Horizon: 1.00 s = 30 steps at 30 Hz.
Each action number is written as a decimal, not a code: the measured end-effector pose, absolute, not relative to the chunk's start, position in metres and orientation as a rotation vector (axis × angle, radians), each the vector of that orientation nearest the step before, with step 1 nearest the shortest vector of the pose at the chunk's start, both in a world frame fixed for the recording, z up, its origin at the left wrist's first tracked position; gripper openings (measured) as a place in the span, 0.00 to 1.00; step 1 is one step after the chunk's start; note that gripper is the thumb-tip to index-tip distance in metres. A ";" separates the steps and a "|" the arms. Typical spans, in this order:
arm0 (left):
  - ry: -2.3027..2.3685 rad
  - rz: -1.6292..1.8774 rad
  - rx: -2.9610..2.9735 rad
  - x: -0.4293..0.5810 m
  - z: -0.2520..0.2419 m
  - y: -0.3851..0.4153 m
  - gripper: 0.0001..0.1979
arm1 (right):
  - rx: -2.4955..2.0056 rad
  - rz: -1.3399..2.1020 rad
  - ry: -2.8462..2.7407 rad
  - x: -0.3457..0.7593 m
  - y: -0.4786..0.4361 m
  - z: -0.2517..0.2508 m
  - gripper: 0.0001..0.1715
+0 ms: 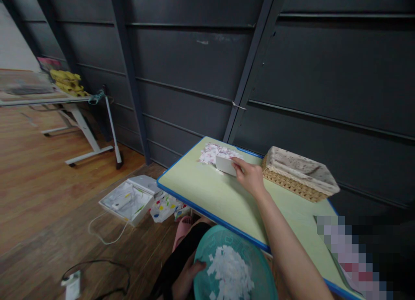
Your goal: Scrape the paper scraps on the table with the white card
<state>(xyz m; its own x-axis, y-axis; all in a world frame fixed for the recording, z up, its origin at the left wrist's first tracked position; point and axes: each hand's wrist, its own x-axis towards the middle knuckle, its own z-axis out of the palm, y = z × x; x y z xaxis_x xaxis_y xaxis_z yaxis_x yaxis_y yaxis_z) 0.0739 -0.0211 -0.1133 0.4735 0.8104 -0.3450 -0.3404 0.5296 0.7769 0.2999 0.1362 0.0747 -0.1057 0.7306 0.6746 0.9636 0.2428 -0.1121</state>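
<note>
My right hand [248, 174] is closed on a flat white card [225, 165], which stands on edge on the light green table [207, 194]. Just behind the card lies a pile of small printed paper pieces [215, 151]. Below the table's near edge is a green plastic basket [264, 265] holding a heap of white paper scraps [231, 272]. My left hand [188, 276] grips the basket's left rim, its thumb over the edge and its other fingers hidden.
A cloth-lined wicker basket [295, 183] stands at the table's back right. On the floor at left are an open white box [129, 200], a colourful plastic bag [167, 208] and cables. Another table [42, 102] stands farther left, and a dark panelled wall rises behind.
</note>
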 end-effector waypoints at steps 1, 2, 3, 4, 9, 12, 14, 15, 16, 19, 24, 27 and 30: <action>0.783 0.781 0.697 0.074 -0.113 -0.021 0.33 | -1.552 -0.487 -1.904 0.300 0.136 0.075 0.18; 0.785 0.787 0.701 0.074 -0.113 -0.022 0.32 | -1.565 -0.499 -1.907 0.300 0.136 0.075 0.18; 0.788 0.793 0.704 0.074 -0.112 -0.022 0.32 | -1.580 -0.513 -1.908 0.301 0.136 0.075 0.19; 0.790 0.794 0.705 0.074 -0.112 -0.022 0.32 | -1.594 -0.527 -1.907 0.301 0.136 0.076 0.19; 0.802 0.792 0.696 0.075 -0.111 -0.022 0.30 | -1.628 -0.562 -1.917 0.301 0.135 0.077 0.20; 0.801 0.796 0.696 0.074 -0.108 -0.022 0.30 | -1.629 -0.540 -1.925 0.300 0.135 0.076 0.20; 0.801 0.797 0.695 0.074 -0.107 -0.023 0.31 | -1.614 -0.518 -1.934 0.299 0.134 0.076 0.20; 0.801 0.795 0.694 0.074 -0.107 -0.023 0.31 | -1.602 -0.508 -1.936 0.299 0.134 0.076 0.19; 0.800 0.792 0.692 0.074 -0.107 -0.023 0.31 | -1.590 -0.498 -1.933 0.299 0.134 0.075 0.19; 0.795 0.782 0.693 0.076 -0.108 -0.022 0.31 | -1.554 -0.459 -1.915 0.298 0.135 0.074 0.19; 0.803 0.761 0.697 0.078 -0.109 -0.022 0.27 | -1.526 -0.387 -1.892 0.301 0.136 0.075 0.18; 0.818 0.751 0.688 0.078 -0.105 -0.025 0.21 | -1.548 -0.383 -1.823 0.308 0.135 0.079 0.18; 0.849 0.777 0.668 0.076 -0.096 -0.021 0.17 | -1.593 -0.401 -1.786 0.312 0.134 0.083 0.18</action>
<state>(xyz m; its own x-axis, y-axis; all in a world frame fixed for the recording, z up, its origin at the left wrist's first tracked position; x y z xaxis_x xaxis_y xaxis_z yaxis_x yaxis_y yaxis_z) 0.0761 -0.0207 -0.0957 0.4298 0.8113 -0.3963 -0.3229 0.5479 0.7717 0.3119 0.1336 0.0833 0.0011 0.7396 0.6731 0.9564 0.1959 -0.2168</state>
